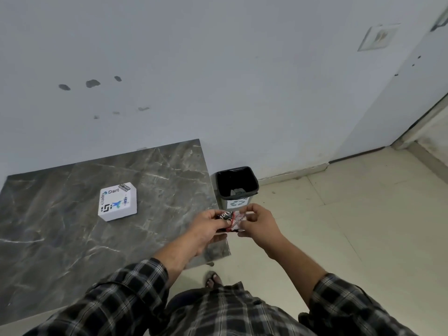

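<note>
The wrapper (231, 220), black, red & white, was crumpled and held in the air betw. both hands. So it was already picked up but not yet thrown away; I judge the work approx. half done. The left hand (206, 229) gripped its dark end w/ curled fingers. The right hand (260, 223) pinched its white end w/ thumb and fingertips. The hands were close together, joined only by the wrapper. Just beyond and below them stood the small bin (238, 202), top open, black liner inside. Left to do, I think: bring the wrapper over the bin and let go. The table (72, 238) corner lay under the left hand; a white box (118, 201) sat well apart, to its left.
</note>
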